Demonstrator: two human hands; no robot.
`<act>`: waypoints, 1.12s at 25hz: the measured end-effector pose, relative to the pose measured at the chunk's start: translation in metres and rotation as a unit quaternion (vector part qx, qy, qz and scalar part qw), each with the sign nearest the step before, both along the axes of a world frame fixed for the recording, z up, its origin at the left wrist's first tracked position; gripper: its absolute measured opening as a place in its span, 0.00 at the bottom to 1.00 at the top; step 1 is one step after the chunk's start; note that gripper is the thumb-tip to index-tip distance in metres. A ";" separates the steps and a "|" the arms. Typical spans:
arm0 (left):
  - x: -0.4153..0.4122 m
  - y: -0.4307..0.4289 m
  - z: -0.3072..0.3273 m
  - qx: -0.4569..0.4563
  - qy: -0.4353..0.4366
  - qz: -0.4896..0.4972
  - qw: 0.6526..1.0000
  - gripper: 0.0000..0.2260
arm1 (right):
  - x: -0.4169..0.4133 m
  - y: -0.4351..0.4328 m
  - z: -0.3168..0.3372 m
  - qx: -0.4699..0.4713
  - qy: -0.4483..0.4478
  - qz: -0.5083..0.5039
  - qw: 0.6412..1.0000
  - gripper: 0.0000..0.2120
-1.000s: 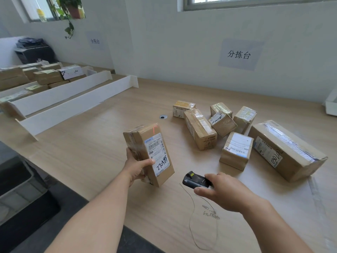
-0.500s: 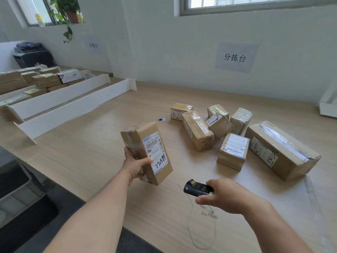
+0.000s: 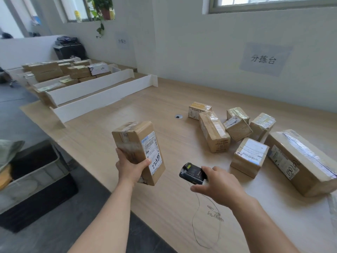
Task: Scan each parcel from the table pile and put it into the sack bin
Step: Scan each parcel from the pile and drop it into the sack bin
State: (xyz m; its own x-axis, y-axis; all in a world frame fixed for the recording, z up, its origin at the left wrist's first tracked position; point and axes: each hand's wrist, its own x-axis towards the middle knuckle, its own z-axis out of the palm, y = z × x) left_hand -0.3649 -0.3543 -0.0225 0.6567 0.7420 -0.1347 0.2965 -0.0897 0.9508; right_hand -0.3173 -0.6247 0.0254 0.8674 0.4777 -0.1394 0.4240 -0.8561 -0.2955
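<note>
The left hand is gripping the brown cardboard parcel, best angling its white label at the black handheld scanner the right hand is gripping.

Wood table, 7 cardboard parcels R side, white dividers L, thin cord nr front

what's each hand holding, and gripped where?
The left hand grips the parcel round its lower end, thumb on the labelled side. The right hand holds the scanner by its rear end.
</note>
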 end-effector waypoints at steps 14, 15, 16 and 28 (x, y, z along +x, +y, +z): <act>-0.205 0.120 0.035 0.103 0.018 0.273 0.956 0.54 | -0.075 0.212 0.010 0.022 0.007 0.284 0.958 0.28; -0.222 0.134 0.039 0.110 0.021 0.290 0.950 0.55 | -0.087 0.233 0.012 0.023 0.009 0.299 0.954 0.27; -0.239 0.149 0.042 0.115 0.025 0.306 0.945 0.56 | -0.098 0.254 0.015 0.027 0.008 0.314 0.949 0.27; -0.391 0.289 0.044 0.131 0.074 0.409 0.900 0.57 | -0.217 0.448 0.020 0.012 -0.016 0.459 0.888 0.42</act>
State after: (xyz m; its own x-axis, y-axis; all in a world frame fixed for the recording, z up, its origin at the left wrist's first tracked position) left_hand -0.7555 -0.0649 0.0216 -0.1338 0.9883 0.0738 0.4860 0.0006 0.8740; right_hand -0.5344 -0.1762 0.0450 0.1133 0.9883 -0.1021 0.9486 -0.1382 -0.2847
